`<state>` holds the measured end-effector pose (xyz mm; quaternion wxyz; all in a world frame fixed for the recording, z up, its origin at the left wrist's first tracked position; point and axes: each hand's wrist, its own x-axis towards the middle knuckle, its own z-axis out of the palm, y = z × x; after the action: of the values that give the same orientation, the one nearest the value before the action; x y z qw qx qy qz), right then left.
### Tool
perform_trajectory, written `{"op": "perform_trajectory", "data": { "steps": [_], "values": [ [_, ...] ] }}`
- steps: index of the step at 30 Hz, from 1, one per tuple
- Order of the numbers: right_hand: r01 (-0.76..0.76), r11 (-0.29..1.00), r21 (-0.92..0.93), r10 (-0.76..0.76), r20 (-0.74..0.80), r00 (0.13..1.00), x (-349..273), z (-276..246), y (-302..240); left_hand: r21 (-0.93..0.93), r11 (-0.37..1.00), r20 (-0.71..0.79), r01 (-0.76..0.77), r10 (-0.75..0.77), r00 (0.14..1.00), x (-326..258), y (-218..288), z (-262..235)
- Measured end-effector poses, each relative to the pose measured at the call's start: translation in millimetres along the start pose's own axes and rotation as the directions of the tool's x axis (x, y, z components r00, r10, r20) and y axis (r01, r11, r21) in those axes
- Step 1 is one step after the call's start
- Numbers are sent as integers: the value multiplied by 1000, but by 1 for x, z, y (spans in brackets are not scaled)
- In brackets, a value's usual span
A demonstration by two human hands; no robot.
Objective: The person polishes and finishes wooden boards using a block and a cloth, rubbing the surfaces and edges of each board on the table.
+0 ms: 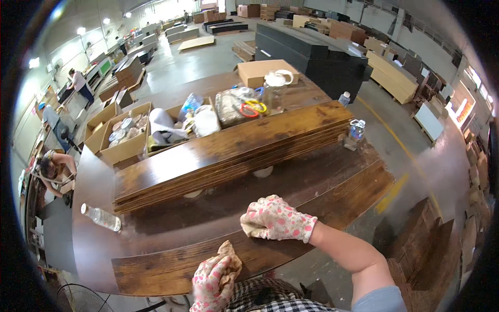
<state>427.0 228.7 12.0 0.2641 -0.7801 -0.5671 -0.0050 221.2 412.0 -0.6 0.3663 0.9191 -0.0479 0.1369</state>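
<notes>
L. hand (210,283), gloved, gripping tan cloth (230,256) at wood-grain board (156,270), near edge of brn. table (93,190). R. hand (276,218), gloved, curled over same board; can't tell if gripping anything.

I note bright lamps (81,31) upper left, glare on the stacked boards (234,149), softer light on the near board (260,255), bent dark edges, hazy background.

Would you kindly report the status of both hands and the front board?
Left hand holding crumpled cloth. Right hand curled over front board, grip unclear. Board stack and clear bottle lie beyond that board.
</notes>
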Motion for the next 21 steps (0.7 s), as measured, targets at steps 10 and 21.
{"op": "perform_trajectory", "data": {
  "steps": [10, 21],
  "values": [
    [-231, 968, -101, 236, 41, 971, -65, -68, 65, 65, 997, 61, -47, 43, 997, 37, 22, 28],
    [-494, 789, -365, 529, -6, 849, -187, -159, 149, 171, 985, 81, -26, 12, 997, 67, 56, 69]
  ]
}}
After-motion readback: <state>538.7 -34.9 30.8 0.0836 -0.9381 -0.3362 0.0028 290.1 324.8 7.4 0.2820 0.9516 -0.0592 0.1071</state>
